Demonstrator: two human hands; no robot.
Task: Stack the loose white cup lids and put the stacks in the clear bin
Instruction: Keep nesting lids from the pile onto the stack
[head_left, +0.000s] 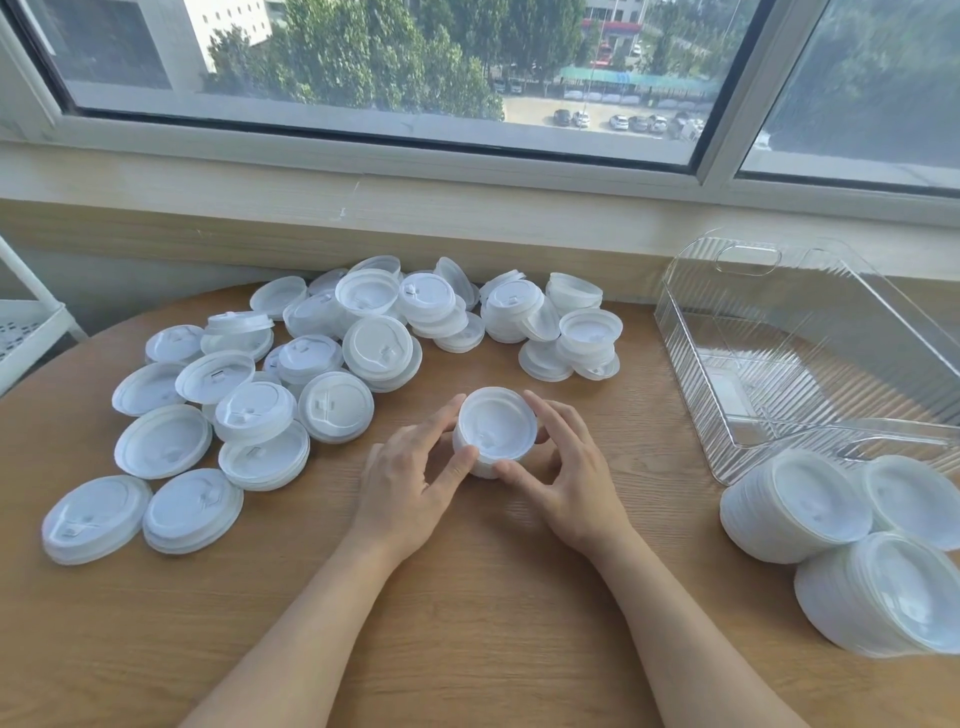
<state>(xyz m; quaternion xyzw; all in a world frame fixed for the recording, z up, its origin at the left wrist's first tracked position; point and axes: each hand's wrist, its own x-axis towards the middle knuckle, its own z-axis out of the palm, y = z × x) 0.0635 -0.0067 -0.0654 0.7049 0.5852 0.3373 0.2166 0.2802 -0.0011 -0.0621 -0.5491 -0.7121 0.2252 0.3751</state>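
A short stack of white cup lids (496, 428) stands upside down on the wooden table (467, 597) at the centre. My left hand (415, 483) holds its left side with thumb and fingers curled round it. My right hand (566, 478) holds its right side the same way. Many loose white lids (322, 364) lie scattered across the left and back of the table. The clear ribbed bin (810, 364) stands at the right with nothing in it. Three taller lid stacks (800, 504) lie on their sides in front of the bin.
A window sill and wall run along the back of the table. A white wire rack (26, 322) stands at the far left edge. Bare wood lies between my forearms and toward the table's front edge.
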